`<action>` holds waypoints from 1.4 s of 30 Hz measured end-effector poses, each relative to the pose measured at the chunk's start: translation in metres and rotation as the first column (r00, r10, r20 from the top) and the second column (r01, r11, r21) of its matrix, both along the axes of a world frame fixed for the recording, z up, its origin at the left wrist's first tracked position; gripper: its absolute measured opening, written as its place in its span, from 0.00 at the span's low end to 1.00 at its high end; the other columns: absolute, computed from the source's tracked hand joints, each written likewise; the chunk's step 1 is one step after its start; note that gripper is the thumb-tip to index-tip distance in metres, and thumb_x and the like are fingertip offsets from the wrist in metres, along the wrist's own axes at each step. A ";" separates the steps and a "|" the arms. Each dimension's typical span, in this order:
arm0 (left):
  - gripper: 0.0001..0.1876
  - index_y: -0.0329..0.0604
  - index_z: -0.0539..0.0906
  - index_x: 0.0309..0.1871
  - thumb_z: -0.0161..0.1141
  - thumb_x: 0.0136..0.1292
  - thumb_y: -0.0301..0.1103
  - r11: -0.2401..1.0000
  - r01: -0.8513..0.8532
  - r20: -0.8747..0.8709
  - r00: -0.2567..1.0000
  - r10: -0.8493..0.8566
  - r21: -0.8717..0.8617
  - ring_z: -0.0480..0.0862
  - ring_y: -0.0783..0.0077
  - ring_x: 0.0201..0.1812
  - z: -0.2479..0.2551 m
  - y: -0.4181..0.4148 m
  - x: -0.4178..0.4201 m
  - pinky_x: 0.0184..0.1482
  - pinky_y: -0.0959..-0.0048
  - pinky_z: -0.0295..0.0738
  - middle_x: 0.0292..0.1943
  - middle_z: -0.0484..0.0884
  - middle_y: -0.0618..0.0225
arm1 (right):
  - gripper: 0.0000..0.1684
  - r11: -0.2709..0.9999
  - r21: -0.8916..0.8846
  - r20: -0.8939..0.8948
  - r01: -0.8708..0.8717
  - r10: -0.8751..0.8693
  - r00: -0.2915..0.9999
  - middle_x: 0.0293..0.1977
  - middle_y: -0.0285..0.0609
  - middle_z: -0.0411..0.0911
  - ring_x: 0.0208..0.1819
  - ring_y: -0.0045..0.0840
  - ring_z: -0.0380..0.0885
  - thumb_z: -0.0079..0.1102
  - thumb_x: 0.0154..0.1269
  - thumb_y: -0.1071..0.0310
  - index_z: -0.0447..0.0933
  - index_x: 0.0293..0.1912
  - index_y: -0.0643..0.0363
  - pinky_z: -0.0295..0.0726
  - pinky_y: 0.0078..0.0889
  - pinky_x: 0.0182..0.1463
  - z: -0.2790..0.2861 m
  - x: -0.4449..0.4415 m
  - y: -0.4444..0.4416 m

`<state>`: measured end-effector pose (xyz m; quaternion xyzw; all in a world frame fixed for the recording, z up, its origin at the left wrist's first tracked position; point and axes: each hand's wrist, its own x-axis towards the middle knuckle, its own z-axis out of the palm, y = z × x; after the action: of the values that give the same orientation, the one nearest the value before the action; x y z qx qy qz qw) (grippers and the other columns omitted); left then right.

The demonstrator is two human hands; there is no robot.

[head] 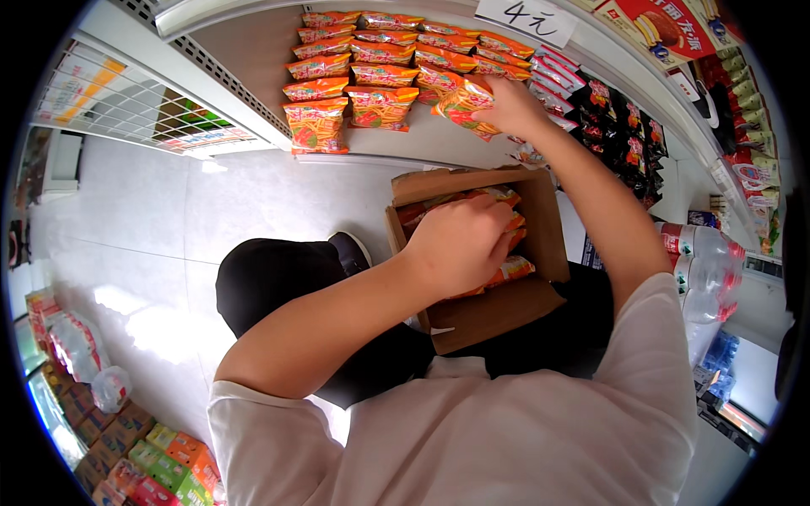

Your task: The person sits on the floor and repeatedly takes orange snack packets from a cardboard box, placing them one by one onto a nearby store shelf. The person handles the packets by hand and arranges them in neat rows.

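Note:
My right hand (511, 109) grips an orange snack bag (467, 106) at the shelf, by the bag's right side. The bag tilts in front of the third row of matching orange bags (383, 104), which stand upright one behind another. Below the shelf, an open cardboard box (541, 221) sits between my legs and holds more orange snack bags (512, 269). Over this box hovers my left hand (465, 243), its fingers curled down near the bags. The hand's own back hides whether any bag is between those fingers.
A metal shelf lip (354, 159) runs behind the box. Pink-and-white packets (557, 76) and black packets (623, 129) stand on the shelf's right. A handwritten price card (528, 20) hangs on the upper shelf edge. Bottle packs (702, 272) stand at right; a wire rack (145, 95) is left.

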<state>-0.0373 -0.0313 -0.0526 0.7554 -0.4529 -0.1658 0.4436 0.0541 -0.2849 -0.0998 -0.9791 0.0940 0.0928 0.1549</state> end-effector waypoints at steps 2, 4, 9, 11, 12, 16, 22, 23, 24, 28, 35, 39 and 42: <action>0.07 0.37 0.83 0.37 0.69 0.57 0.28 0.999 0.041 0.278 0.960 -0.044 0.016 0.88 0.55 0.39 0.004 0.001 0.003 0.40 0.58 0.84 0.35 0.84 0.60 | 0.39 0.997 -0.076 -0.025 -0.020 0.018 1.000 0.59 0.55 0.83 0.62 0.47 0.82 0.80 0.56 0.57 0.78 0.64 0.63 0.83 0.49 0.63 -0.041 0.018 0.004; 0.09 0.39 0.83 0.35 0.70 0.53 0.30 0.998 0.066 0.398 0.915 -0.066 0.013 0.88 0.58 0.38 0.002 0.001 0.004 0.39 0.60 0.82 0.33 0.83 0.62 | 0.38 0.991 -0.131 -0.098 -0.032 0.019 0.995 0.62 0.53 0.81 0.64 0.46 0.81 0.80 0.57 0.57 0.78 0.63 0.62 0.82 0.50 0.65 -0.073 0.033 0.006; 0.08 0.42 0.84 0.33 0.69 0.53 0.33 0.997 0.063 0.444 0.893 -0.077 0.045 0.87 0.62 0.37 0.003 0.000 0.003 0.36 0.64 0.80 0.31 0.82 0.65 | 0.32 0.982 -0.188 -0.197 -0.023 -0.015 0.980 0.58 0.50 0.84 0.61 0.45 0.84 0.80 0.58 0.57 0.80 0.58 0.61 0.85 0.52 0.60 -0.095 0.052 0.028; 0.07 0.43 0.84 0.31 0.69 0.52 0.34 0.997 0.069 0.449 0.890 -0.080 0.041 0.87 0.64 0.36 0.004 0.001 0.002 0.35 0.66 0.79 0.31 0.82 0.66 | 0.31 0.978 -0.201 -0.174 -0.064 0.028 0.984 0.55 0.50 0.85 0.59 0.45 0.85 0.81 0.58 0.57 0.80 0.56 0.60 0.86 0.52 0.58 -0.098 0.055 0.030; 0.07 0.43 0.83 0.31 0.68 0.52 0.34 0.997 0.076 0.438 0.896 -0.080 0.027 0.87 0.64 0.35 0.005 0.001 0.002 0.35 0.67 0.79 0.30 0.82 0.66 | 0.30 0.974 -0.211 -0.160 -0.083 0.050 0.986 0.54 0.49 0.86 0.58 0.45 0.86 0.81 0.58 0.57 0.80 0.55 0.60 0.86 0.52 0.57 -0.098 0.056 0.030; 0.06 0.43 0.83 0.29 0.68 0.52 0.34 0.996 0.084 0.418 0.905 -0.073 -0.007 0.87 0.64 0.34 0.006 -0.002 -0.001 0.35 0.67 0.80 0.29 0.82 0.65 | 0.30 0.950 -0.261 -0.152 -0.172 0.136 0.979 0.51 0.49 0.87 0.56 0.45 0.86 0.82 0.57 0.57 0.80 0.54 0.60 0.86 0.52 0.56 -0.101 0.061 0.032; 0.08 0.42 0.84 0.31 0.69 0.57 0.36 0.993 0.111 0.416 0.902 -0.119 0.045 0.88 0.62 0.34 0.004 -0.003 0.000 0.37 0.65 0.82 0.31 0.83 0.64 | 0.32 0.912 -0.323 -0.062 -0.252 0.245 0.968 0.51 0.48 0.87 0.56 0.44 0.86 0.81 0.58 0.59 0.80 0.60 0.57 0.85 0.49 0.58 -0.098 0.065 0.032; 0.08 0.42 0.85 0.32 0.69 0.56 0.36 0.993 0.112 0.405 0.906 -0.120 0.044 0.88 0.61 0.35 0.004 -0.003 0.000 0.38 0.64 0.83 0.31 0.84 0.64 | 0.32 0.908 -0.335 -0.027 -0.253 0.259 0.965 0.52 0.48 0.87 0.57 0.43 0.85 0.80 0.59 0.59 0.80 0.61 0.56 0.85 0.48 0.59 -0.096 0.062 0.033; 0.08 0.42 0.85 0.32 0.69 0.56 0.36 0.992 0.117 0.396 0.910 -0.123 0.041 0.89 0.61 0.35 0.004 -0.003 0.002 0.38 0.63 0.83 0.32 0.84 0.63 | 0.33 0.903 -0.349 0.008 -0.251 0.271 0.963 0.53 0.48 0.86 0.57 0.43 0.85 0.80 0.59 0.59 0.80 0.62 0.55 0.84 0.47 0.60 -0.093 0.060 0.031; 0.09 0.42 0.86 0.35 0.71 0.55 0.36 0.990 0.120 0.410 0.902 -0.138 0.070 0.90 0.60 0.38 0.007 -0.004 0.004 0.40 0.62 0.84 0.33 0.85 0.62 | 0.30 0.909 -0.333 0.149 -0.250 0.313 0.938 0.54 0.47 0.85 0.58 0.44 0.83 0.77 0.62 0.61 0.80 0.62 0.55 0.83 0.45 0.62 -0.077 0.043 0.018; 0.10 0.40 0.87 0.39 0.70 0.57 0.34 0.965 0.162 0.349 0.909 -0.228 0.208 0.91 0.58 0.42 0.004 -0.003 0.005 0.43 0.61 0.86 0.37 0.87 0.62 | 0.18 0.948 -0.126 0.306 -0.293 0.318 0.898 0.50 0.46 0.85 0.52 0.46 0.84 0.71 0.67 0.64 0.82 0.54 0.58 0.84 0.48 0.56 0.052 -0.070 0.013; 0.13 0.42 0.86 0.48 0.70 0.63 0.37 0.900 0.186 0.349 0.876 -0.334 0.395 0.92 0.57 0.44 -0.020 -0.003 0.001 0.45 0.60 0.87 0.40 0.88 0.61 | 0.18 0.974 0.015 0.185 -0.227 0.221 0.958 0.50 0.50 0.85 0.52 0.49 0.84 0.72 0.66 0.68 0.82 0.54 0.60 0.84 0.46 0.55 0.090 -0.152 0.011; 0.12 0.43 0.86 0.49 0.68 0.66 0.38 0.807 0.235 0.263 0.864 -0.428 0.542 0.91 0.56 0.45 -0.025 -0.006 0.000 0.45 0.59 0.88 0.41 0.89 0.60 | 0.18 0.977 0.024 0.111 -0.211 0.207 0.972 0.49 0.50 0.85 0.51 0.49 0.85 0.71 0.67 0.64 0.81 0.54 0.59 0.85 0.48 0.53 0.078 -0.190 -0.001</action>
<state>-0.0369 -0.0374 -0.0773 0.7673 -0.5984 -0.2051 0.1053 -0.1362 -0.2856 -0.0220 -0.9842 -0.0199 0.0574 0.1666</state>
